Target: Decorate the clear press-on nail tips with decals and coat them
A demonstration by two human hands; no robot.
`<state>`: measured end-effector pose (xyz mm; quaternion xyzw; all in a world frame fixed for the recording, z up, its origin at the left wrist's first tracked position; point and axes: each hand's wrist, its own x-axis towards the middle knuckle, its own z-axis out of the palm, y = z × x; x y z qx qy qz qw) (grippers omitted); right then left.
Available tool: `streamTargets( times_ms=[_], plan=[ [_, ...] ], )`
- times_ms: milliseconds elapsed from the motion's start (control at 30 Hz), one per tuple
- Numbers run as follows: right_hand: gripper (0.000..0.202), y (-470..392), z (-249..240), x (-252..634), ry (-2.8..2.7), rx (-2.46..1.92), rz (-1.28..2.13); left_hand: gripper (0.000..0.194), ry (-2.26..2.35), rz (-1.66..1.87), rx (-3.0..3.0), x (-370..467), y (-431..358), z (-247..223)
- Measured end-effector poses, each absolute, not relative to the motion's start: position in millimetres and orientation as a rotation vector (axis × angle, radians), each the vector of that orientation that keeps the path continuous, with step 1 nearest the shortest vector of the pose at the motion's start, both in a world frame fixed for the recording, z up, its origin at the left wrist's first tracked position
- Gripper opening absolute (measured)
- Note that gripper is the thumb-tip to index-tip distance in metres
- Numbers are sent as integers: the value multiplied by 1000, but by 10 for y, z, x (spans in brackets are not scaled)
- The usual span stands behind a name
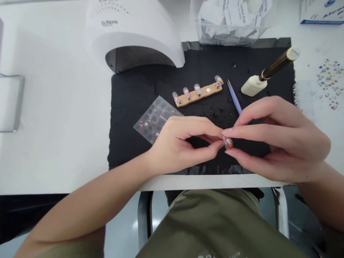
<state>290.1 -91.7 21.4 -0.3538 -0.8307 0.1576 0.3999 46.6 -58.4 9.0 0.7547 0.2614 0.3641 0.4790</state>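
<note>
A clear false nail (228,143) with small red and orange decorations is held between my two hands above the black mat (129,150). My left hand (185,143) is closed, its thumb and index fingertips pinched at the nail's left end; what lies between those tips is mostly hidden. From the right, my right hand (279,139) has its thumb and a finger at the nail's lower and upper edges. Beyond them, several decorated false nails stand on a wooden strip (202,94), which also shows one bare white dot. A sticker sheet (150,120) lies partly behind my left hand.
Purple tweezers (234,97) lie beside a cream bottle (254,86) with a tilted dark brush cap (279,64). A white nail lamp (139,28) stands at back left. Behind the mat sits a clear box (228,34) of alcohol pads. Loose decorations (330,82) lie at right.
</note>
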Motion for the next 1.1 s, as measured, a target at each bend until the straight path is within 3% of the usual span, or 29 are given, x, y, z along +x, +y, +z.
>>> streamTargets(
  times_ms=[367, 633, 833, 1100],
  plan=[
    [18, -894, 168, 2895, -2074, -906, 370, 13, 693, 806, 1717, 454, -608, 62],
    [15, -879, 144, 2905, -2078, -899, 360, 21, 605, 835, 1588, 467, -636, 40],
    [18, -857, 137, 2883, -2103, -885, 335, 4, 642, 764, 1517, 438, -626, 53],
    [21, -867, 181, 2889, -2228, -862, 289, 7, 650, 793, 1434, 450, -619, 33]
  ],
)
